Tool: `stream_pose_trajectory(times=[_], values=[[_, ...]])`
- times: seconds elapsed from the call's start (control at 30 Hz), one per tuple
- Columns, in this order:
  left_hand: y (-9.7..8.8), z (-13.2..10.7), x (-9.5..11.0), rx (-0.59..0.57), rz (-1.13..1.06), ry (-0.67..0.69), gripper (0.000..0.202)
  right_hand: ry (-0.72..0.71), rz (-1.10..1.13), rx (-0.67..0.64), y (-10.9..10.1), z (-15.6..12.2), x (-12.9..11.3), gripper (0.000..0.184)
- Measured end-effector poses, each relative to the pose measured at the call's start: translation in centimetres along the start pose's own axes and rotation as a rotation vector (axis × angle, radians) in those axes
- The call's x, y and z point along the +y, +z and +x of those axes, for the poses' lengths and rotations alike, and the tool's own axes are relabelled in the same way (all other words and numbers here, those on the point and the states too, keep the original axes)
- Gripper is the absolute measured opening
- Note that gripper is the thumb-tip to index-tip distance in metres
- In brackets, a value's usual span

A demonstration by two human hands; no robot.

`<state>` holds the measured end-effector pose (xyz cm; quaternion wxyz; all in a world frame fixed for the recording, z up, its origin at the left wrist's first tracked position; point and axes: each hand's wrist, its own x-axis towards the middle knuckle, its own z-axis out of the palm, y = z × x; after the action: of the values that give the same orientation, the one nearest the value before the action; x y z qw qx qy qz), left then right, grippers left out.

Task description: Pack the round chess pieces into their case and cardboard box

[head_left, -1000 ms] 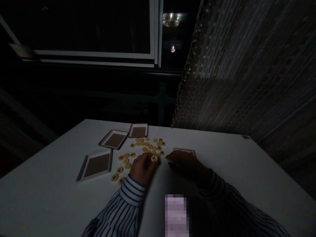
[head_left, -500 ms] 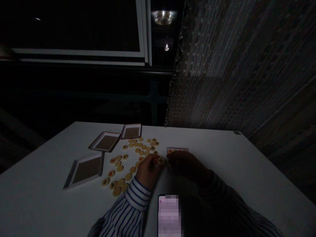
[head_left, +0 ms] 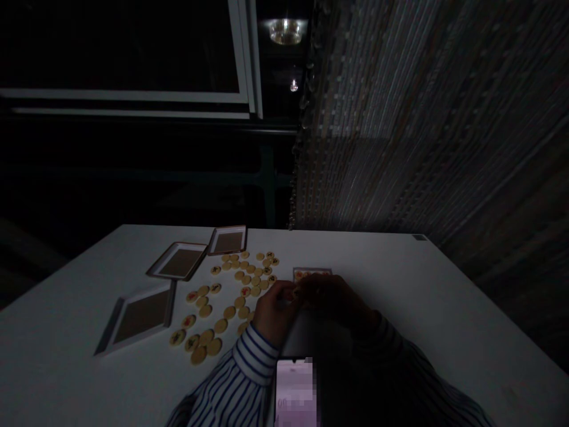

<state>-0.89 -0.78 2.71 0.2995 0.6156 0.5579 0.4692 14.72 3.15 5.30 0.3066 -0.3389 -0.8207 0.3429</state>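
Observation:
My left hand [head_left: 276, 311] pinches a round wooden xiangqi piece [head_left: 296, 291] between thumb and fingers. Close against it, the fingers of my right hand [head_left: 338, 300] are curled in deep shadow; whatever they hold is too dark to make out. Just behind both hands lies a small open box [head_left: 312, 271] with red-marked pieces in a row; my right hand covers its near part. To the left, several loose xiangqi pieces [head_left: 221, 325] are scattered over the white table [head_left: 391, 276], some plain side up, others showing black or red characters.
Three shallow open trays or lids stand on the left: one near [head_left: 144, 315], one farther back [head_left: 178, 261], one at the back edge [head_left: 228, 240]. A lit phone [head_left: 294, 391] lies at the front. A bead curtain [head_left: 368, 148] hangs beyond the table at the right.
My left hand has moved the piece in to meet my right hand's fingers. The view has turned slightly right, so everything on the table sits farther left.

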Motion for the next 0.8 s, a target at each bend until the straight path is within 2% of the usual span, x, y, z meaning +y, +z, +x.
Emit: stream_pose_trajectory(times=[0.2, 0.37, 0.5, 0.63, 0.8], values=[[0.8, 0.2, 0.7, 0.015, 0.005, -0.013, 0.017, 0.063, 0.049, 0.033, -0.3, -0.2, 0.2, 0.018], [1.3, 0.2, 0.7, 0.011, -0.130, -0.055, 0.022, 0.090, 0.094, 0.058, -0.5, -0.3, 0.8, 0.017], [1.5, 0.2, 0.3, 0.041, -0.237, -0.132, 0.021, 0.078, 0.025, 0.082, -0.4, -0.2, 1.1, 0.016], [1.5, 0.0, 0.3, 0.034, -0.301, -0.204, 0.025, 0.084, -0.051, 0.062, -0.7, -0.1, 0.4, 0.018], [1.5, 0.0, 0.1, 0.018, -0.295, -0.204, 0.029, 0.077, -0.065, 0.039, -0.7, -0.2, 0.1, 0.023]])
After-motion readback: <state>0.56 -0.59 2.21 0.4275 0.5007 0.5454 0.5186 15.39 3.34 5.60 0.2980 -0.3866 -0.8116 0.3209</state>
